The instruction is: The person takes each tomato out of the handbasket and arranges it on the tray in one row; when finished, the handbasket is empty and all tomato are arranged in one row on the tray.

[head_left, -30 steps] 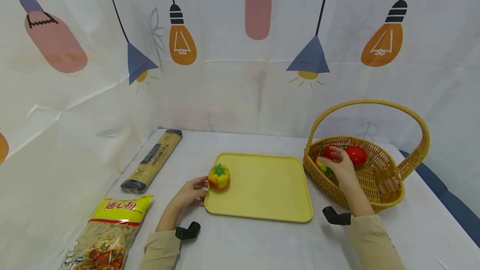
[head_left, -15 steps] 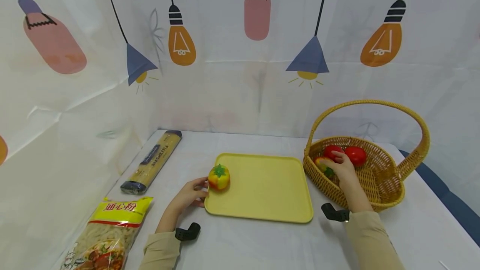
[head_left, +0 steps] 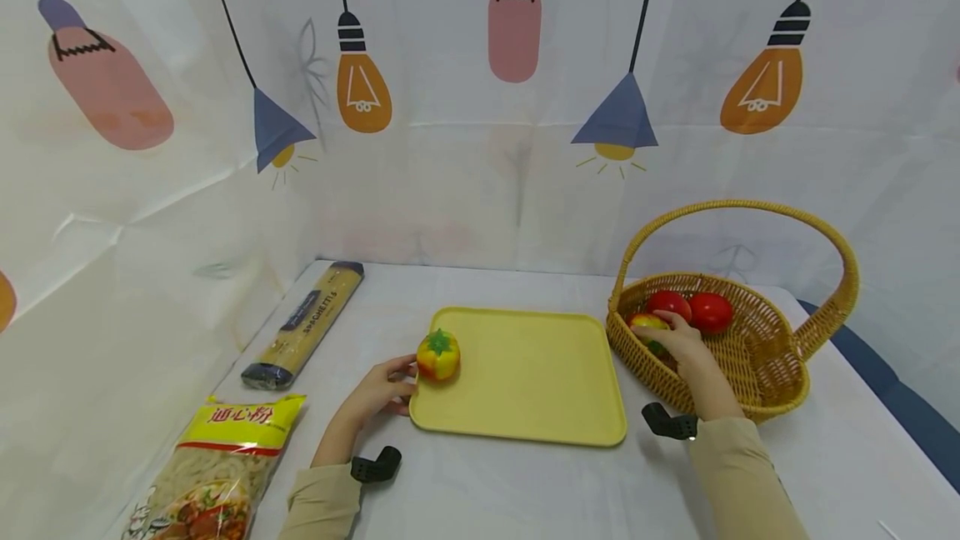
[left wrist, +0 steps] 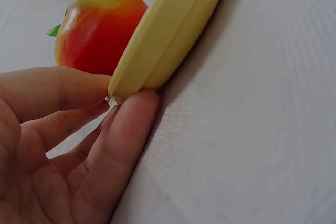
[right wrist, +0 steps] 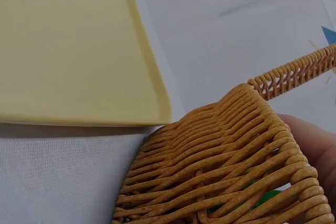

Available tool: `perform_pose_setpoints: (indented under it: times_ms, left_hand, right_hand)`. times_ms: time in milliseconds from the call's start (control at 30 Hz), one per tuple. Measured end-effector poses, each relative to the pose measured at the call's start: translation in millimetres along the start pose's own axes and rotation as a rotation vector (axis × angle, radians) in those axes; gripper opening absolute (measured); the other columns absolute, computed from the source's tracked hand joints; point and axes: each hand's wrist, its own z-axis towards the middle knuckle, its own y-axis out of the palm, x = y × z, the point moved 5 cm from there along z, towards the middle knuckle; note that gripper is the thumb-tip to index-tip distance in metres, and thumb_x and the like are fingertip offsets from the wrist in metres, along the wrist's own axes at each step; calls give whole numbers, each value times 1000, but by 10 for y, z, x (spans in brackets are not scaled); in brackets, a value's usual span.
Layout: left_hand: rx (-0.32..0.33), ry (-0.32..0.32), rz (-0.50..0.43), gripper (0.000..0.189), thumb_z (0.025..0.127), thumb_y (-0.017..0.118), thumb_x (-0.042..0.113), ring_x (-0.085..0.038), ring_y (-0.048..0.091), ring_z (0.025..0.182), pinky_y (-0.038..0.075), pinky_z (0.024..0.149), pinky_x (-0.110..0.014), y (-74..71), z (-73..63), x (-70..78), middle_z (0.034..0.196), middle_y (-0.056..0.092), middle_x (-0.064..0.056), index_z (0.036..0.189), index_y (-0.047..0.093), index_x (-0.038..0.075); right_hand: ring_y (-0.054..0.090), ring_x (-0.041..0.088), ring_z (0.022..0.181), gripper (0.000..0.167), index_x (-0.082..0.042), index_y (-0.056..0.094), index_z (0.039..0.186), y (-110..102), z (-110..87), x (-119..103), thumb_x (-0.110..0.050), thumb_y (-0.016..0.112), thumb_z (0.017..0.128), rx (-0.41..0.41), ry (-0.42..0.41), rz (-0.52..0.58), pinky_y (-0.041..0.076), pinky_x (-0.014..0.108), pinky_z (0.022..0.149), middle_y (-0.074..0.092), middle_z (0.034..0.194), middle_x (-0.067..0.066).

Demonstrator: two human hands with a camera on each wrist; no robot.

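Observation:
A yellow tray (head_left: 525, 382) lies mid-table, a red-and-yellow bell pepper (head_left: 438, 355) with a green top standing at its left edge. My left hand (head_left: 377, 392) holds the tray's left rim; in the left wrist view the thumb (left wrist: 131, 124) and a finger pinch its edge beside the pepper. Inside the wicker basket (head_left: 757, 382), my right hand (head_left: 692, 355) grips a second red-and-yellow bell pepper (head_left: 647, 322), partly covered by the fingers. The basket wall (right wrist: 210, 156) hides most of that hand in the right wrist view.
Two glossy red fruits or vegetables, one round (head_left: 670, 303) and one beside it (head_left: 711, 312), lie in the basket under its arched handle (head_left: 738, 204). At the left are a spaghetti pack (head_left: 307, 323) and a bag of pasta (head_left: 225, 465). A printed cloth hangs behind.
My right hand has lowered slightly in the basket and its fingers have come round the bell pepper there. The left hand and tray stay in place.

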Motion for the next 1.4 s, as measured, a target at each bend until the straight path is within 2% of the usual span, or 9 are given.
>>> perform_pose_setpoints:
  times_ms: [67, 233, 333, 433, 533, 633, 900, 1100, 1400]
  left_hand:
    - [1, -6, -4, 63, 78, 63, 3, -20, 57, 77, 57, 61, -35, 0, -3, 0, 118, 47, -20, 137, 39, -3]
    - [6, -3, -6, 63, 78, 63, 2, -19, 58, 78, 57, 61, -36, 1, -4, 5, 117, 48, -18, 136, 40, -3]
    - [10, 0, 1, 63, 78, 63, 3, -19, 57, 78, 57, 61, -35, 1, -6, 9, 117, 48, -18, 136, 39, -4]
    - [12, 0, 6, 63, 78, 63, 3, -19, 57, 78, 57, 61, -35, 2, -9, 10, 117, 48, -18, 136, 39, -4]
    - [12, -3, 3, 62, 79, 63, 3, -19, 57, 77, 57, 61, -35, 7, -5, 2, 118, 48, -18, 136, 40, -3]
    - [9, -1, 3, 62, 79, 63, 3, -19, 57, 77, 57, 61, -35, 9, -7, 0, 118, 48, -19, 136, 39, -4]
    - [13, -10, -2, 62, 79, 63, 3, -19, 57, 76, 57, 61, -35, 10, -1, 2, 118, 48, -18, 136, 40, -2]
    - [18, -10, 3, 61, 80, 63, 3, -20, 58, 79, 57, 62, -34, 7, -15, 13, 118, 48, -19, 136, 40, -2]
    - [22, -16, 15, 61, 80, 63, 3, -19, 58, 80, 57, 63, -35, 9, -12, 10, 118, 48, -18, 136, 40, -3]
  right_hand:
    - [19, 42, 128, 83, 1, 9, 146, 10, -6, 0, -32, 59, 88, -13, -7, 10, 35, 46, 101, 6, 145, 32]
    - [26, 39, 123, 88, 2, 8, 144, 21, -18, -1, -34, 63, 85, -6, -41, 47, 44, 34, 85, 12, 142, 31]
    - [25, 39, 124, 92, 3, 11, 141, 10, -14, -2, -38, 67, 81, 34, -62, 51, 41, 41, 93, 13, 142, 30]
    - [21, 42, 127, 90, 3, 12, 140, 4, -16, -13, -36, 68, 81, 59, -81, 48, 28, 52, 105, 11, 143, 30]
    - [15, 44, 131, 86, 4, 13, 140, -1, -16, -28, -32, 66, 83, 73, -97, 36, 20, 56, 108, 9, 145, 32]
    - [16, 45, 131, 82, 2, 12, 141, -16, -28, -46, -26, 65, 84, 116, -104, 15, 19, 56, 108, 11, 145, 32]
    - [18, 43, 132, 94, -2, 0, 143, -53, -42, -53, -24, 68, 82, 202, -71, 60, 21, 52, 110, 11, 144, 33]
    - [26, 40, 127, 91, 0, 4, 144, -39, -59, -71, -26, 66, 83, 201, -81, 69, 30, 49, 106, 16, 143, 29]
    - [28, 40, 124, 90, -2, 6, 147, -33, -61, -72, -31, 64, 84, 190, -84, 23, 32, 51, 103, 19, 143, 27]
